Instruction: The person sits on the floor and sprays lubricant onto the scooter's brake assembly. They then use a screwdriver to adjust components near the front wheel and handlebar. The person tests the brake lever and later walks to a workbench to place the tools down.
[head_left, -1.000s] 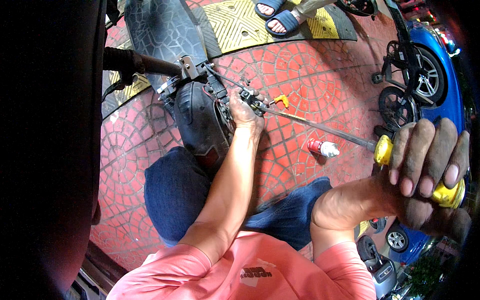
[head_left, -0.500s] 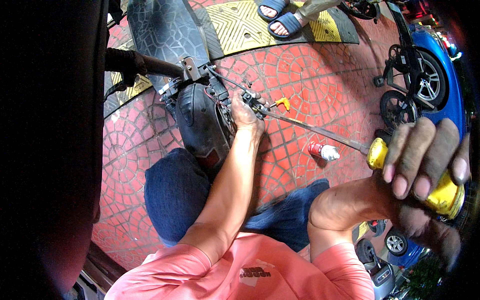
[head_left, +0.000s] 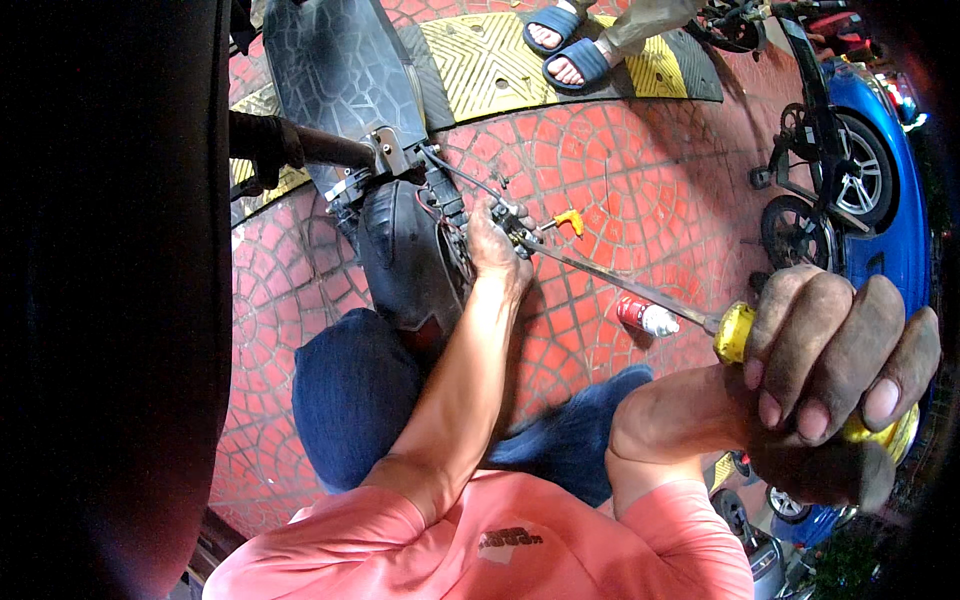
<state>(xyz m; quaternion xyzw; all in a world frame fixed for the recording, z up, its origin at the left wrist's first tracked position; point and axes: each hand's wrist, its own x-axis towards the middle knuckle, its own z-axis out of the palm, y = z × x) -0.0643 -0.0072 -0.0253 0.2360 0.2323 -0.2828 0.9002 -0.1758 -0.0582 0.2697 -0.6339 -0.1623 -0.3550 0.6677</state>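
Observation:
My left hand (head_left: 493,243) is closed around a small black brake caliper (head_left: 516,222) with a cable running to it, beside the wheel of a black electric scooter (head_left: 398,235). Large in the lower right, my right hand (head_left: 835,350) wraps its dirty fingers round the yellow handle of a long screwdriver (head_left: 625,287). The screwdriver's shaft slants up and left, its tip meeting the caliper; the exact contact spot is too small to tell. Just right of the caliper, a yellow-handled hex key (head_left: 569,221) sticks out; fingers hide its other end.
A red bottle with a white cap (head_left: 648,316) lies on the red patterned paving (head_left: 590,150). A person's feet in dark slides (head_left: 577,63) rest on a yellow-and-black ramp (head_left: 485,65). Another small-wheeled vehicle (head_left: 795,228) and a blue car (head_left: 895,240) stand at right.
My right hand with the screwdriver has shifted slightly left and down, its fingers now more over the handle. My left hand stays on the caliper. The whole view has shifted slightly.

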